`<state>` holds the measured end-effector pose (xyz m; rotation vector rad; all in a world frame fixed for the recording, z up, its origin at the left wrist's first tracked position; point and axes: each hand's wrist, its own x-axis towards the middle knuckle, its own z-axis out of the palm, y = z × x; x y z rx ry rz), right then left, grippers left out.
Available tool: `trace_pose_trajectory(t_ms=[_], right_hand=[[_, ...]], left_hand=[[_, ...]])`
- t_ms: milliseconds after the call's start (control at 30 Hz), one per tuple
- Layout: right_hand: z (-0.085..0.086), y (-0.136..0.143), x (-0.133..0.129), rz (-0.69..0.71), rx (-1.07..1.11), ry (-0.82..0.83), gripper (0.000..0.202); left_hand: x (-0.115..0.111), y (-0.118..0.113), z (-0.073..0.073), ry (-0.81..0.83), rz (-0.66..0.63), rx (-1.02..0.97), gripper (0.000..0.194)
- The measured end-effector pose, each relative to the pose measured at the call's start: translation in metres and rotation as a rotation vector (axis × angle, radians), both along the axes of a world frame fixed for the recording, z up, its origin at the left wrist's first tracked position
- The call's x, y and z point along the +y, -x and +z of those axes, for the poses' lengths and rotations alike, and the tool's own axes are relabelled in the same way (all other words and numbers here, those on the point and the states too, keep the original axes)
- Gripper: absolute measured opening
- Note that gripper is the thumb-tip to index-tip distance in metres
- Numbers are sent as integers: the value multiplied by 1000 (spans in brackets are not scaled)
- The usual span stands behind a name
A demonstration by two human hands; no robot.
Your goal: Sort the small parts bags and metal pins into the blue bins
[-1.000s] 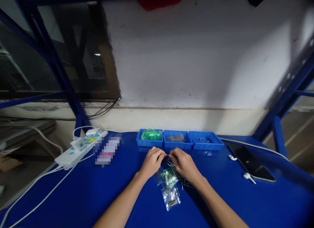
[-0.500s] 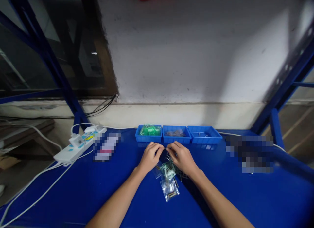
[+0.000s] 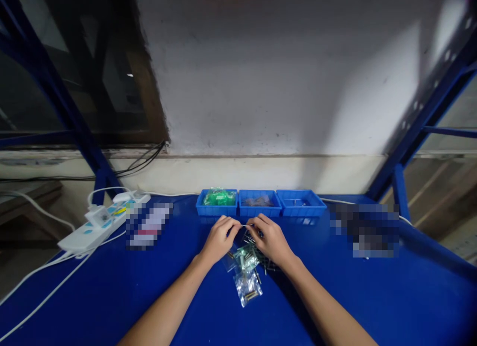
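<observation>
My left hand (image 3: 222, 239) and my right hand (image 3: 271, 240) meet over the table, each closed in a pinch. Between their fingertips runs a thin, light-coloured metal rod (image 3: 244, 225), gripped at either end; its exact kind is too small to make out. Below the hands lie small clear plastic bags (image 3: 246, 286) with short brass-coloured and dark pieces inside. A pile of loose thin metal pins (image 3: 266, 264) is partly hidden under my right hand.
Three blue bins stand at the back: one with green bagged material (image 3: 219, 198), one with greyish bags (image 3: 258, 201), one with a few metal pieces (image 3: 300, 203). On the left lies a white power strip (image 3: 104, 224) with cables. Blurred items (image 3: 367, 231) lie right.
The whole scene has shifted a little to the left in view as my head turned. Both hands keep hold of the thin rod, with hardly any change in their pose.
</observation>
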<state>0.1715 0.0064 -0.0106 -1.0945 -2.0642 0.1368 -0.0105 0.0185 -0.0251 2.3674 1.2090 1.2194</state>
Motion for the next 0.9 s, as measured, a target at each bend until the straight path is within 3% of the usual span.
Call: trace_pose_trajectory(t_ms=[200,433,667,900], right_hand=[[2,1,-1,-23,-18,0,21],[-1,6,-1,32,-6,12,15],[-5,6,2,0,2,23,20],[-7,5,3,32,20,41,14]], left_hand=[[2,0,-3,-26,8,-7,15],[1,1,-2,-13,5,34,25],[4,1,-6,5,10,-22,14],[5,1,-3,24,-13,37,26]])
